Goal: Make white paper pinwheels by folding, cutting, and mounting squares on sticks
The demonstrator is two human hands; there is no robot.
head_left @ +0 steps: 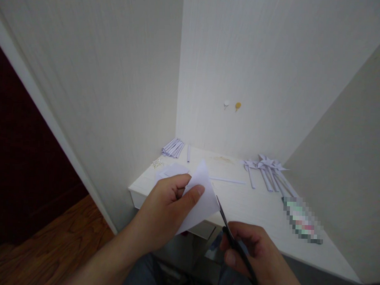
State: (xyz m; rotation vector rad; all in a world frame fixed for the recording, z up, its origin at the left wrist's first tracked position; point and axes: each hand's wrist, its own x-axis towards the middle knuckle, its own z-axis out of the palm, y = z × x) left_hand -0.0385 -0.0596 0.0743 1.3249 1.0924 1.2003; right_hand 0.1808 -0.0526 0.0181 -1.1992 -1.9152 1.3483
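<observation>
My left hand (pixel 172 204) pinches a white sheet of paper (pixel 203 201), thumb on top, holding it up over the desk's front edge. In my right hand (pixel 255 248) is a pair of scissors with black handles (pixel 240 252). Their blades point up and to the left and meet the paper's right corner. How far the blades are apart is hard to make out. Behind my left hand, more white paper (pixel 176 170) lies on the desk, partly hidden. A thin white paper stick (pixel 227 180) lies just beyond the held sheet.
On the white desk (pixel 249 215), rolled paper tubes (pixel 173 148) lie at the back left, with a single tube (pixel 188 153) beside them. Small pale bits (pixel 157 163) lie near them. Paper pinwheels (pixel 268 164) on sticks and a blurred-out item (pixel 302 221) are at right. Walls enclose the desk.
</observation>
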